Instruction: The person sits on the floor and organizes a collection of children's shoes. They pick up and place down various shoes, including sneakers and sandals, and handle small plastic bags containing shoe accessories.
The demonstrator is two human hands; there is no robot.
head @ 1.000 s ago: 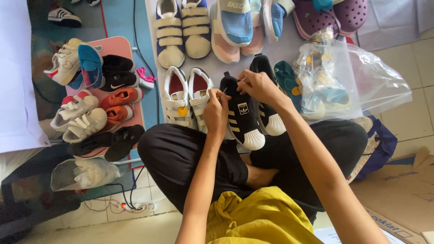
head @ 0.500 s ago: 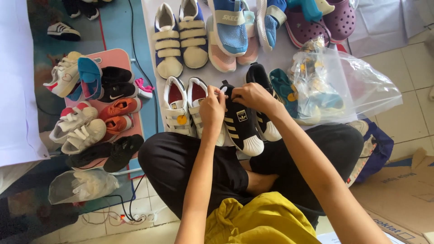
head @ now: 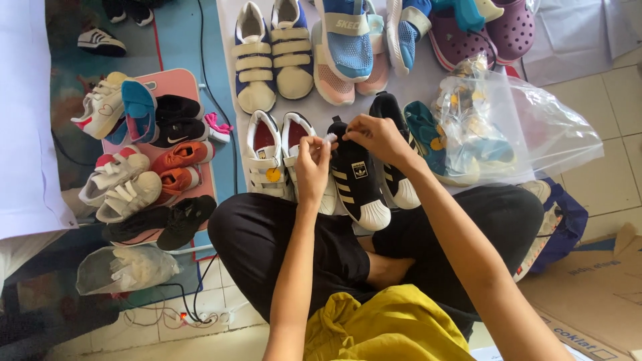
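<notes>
Two hands meet over one small black shoe (head: 358, 184) in the head view, the only view we have. Our left hand (head: 311, 167) is raised beside the shoe's opening, and its fingertips are pressed together on a small white piece (head: 330, 138), maybe a tag or a bit of paper; we cannot tell which. Our right hand (head: 378, 138) lies over the top of the same shoe, fingers closed on its upper edge, so it steadies the shoe while the left hand pinches.

The black shoe has pale stripes and a white toe, and it rests at our crossed legs, toe pointing to us. Its partner (head: 394, 154) lies just beside it on the right, partly under our right wrist. On the left, touching the left hand, stands a white pair with red lining (head: 274, 157).

To do this step well, we judge that the right hand should keep the shoe firm and low, and the left hand should work the white piece slowly, straight out from the opening, so nothing tears.

Further away we see a navy and cream pair (head: 273, 57), a blue shoe (head: 346, 37) lying over a pink one, purple clogs (head: 491, 33), and a clear plastic bag (head: 515, 127) with more shoes inside. A pink board (head: 175, 85) on the left carries more small shoes.
</notes>
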